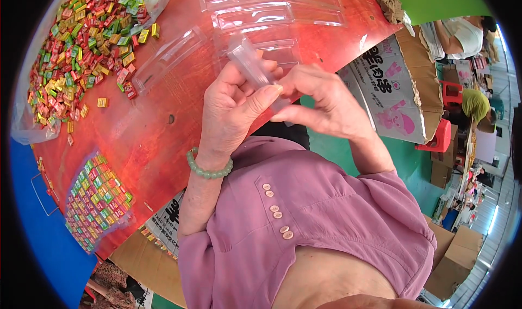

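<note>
My left hand point(231, 99), with a green bead bracelet on its wrist, is wrapped round a long, narrow clear plastic tray point(250, 61), perhaps several nested together. The tray is held tilted above the table's near edge. At its lower end my right hand point(326, 99) pinches the plastic between thumb and fingers; that end is partly hidden by the fingers. Beyond my hands, more clear plastic trays point(250, 18) lie in rows on the red table point(174, 129). A single clear tray point(168, 61) rests to the left of them.
A big heap of small coloured boxes point(81, 53) lies on a plastic sheet at the far left. Nearer, boxes in neat rows point(100, 200) sit close together. A printed carton point(386, 86) stands right of the table, with red stools point(437, 136) behind it. Other people sit farther off.
</note>
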Motion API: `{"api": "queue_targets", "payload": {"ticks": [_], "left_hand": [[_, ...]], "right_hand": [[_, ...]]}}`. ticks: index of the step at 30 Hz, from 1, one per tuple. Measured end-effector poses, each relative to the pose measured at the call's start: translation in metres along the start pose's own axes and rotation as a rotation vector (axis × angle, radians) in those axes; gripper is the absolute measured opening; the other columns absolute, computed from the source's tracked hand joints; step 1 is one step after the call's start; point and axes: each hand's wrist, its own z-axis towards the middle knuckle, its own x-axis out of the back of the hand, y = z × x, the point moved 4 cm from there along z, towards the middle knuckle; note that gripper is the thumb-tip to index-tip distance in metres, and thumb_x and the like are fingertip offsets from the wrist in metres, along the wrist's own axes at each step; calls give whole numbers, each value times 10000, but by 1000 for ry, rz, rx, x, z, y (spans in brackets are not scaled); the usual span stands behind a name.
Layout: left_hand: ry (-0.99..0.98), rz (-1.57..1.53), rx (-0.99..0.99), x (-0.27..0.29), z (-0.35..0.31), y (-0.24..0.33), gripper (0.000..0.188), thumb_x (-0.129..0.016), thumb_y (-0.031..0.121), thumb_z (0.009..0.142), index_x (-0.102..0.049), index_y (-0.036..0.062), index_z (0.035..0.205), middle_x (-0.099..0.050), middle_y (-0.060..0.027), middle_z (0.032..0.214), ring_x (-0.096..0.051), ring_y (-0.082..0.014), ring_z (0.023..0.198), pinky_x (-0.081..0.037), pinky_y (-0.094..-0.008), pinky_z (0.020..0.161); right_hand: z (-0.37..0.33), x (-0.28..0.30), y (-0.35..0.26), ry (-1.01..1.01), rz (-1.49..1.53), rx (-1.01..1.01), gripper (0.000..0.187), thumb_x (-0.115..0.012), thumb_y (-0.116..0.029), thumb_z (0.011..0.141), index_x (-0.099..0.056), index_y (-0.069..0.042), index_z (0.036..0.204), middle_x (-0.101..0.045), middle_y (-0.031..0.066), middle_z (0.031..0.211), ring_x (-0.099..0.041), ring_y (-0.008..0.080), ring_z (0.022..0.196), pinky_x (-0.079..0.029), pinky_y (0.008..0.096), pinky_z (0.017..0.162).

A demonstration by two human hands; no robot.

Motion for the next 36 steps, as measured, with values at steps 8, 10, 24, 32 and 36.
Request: {"api": "queue_targets", "payload": {"ticks": [8, 10, 24, 32, 36], "left_hand": [[21, 44, -9, -5, -9, 0, 471, -687, -42, 886, -500, -31, 1319, -619, -110, 1205, -619, -200, 1141, -511, -332, 1011], [-13, 65, 9, -9, -11, -1, 461, -689, -41, 886, -506, -35, 1308, -618, -111, 1202, -618, -197, 1143, -510, -330, 1010], [28, 201, -29, -20, -17, -8, 447, -659, -42, 903, -491, -36, 1318, -611, -107, 1219, -598, -191, 1163, -499, -328, 1012], [47, 178, -12, -23, -18, -10, 419, -663, -54, 901, -504, -43, 1289, -601, -97, 1217, -588, -165, 1156, -503, -319, 1012], [60, 28, 19, -15, -21, -12, 456, -672, -42, 897, -500, -34, 1319, -603, -116, 1251, -606, -193, 1165, -516, -349, 1011]], "right_hand": [[-12, -14, 21, -29, 556, -178, 146, -790, -101, 830, -702, -29, 922, -692, 17, 857, -627, 133, 824, -500, 290, 779], [-17, -17, 26, -44, 718, -249, 142, -792, -83, 824, -704, -26, 919, -694, 13, 857, -626, 118, 822, -500, 279, 785], [-37, -5, 3, 145, -115, -64, 107, -595, -11, 938, -645, -11, 1032, -675, 88, 912, -622, 178, 818, -495, 294, 751], [-41, 8, 12, 240, 202, -194, 101, -554, -35, 981, -635, 10, 1022, -649, 64, 891, -624, 139, 862, -496, 281, 770], [-35, 47, 29, 448, -691, 44, 113, -603, -20, 916, -658, -52, 1010, -667, 81, 879, -630, 255, 840, -485, 371, 815]]}}
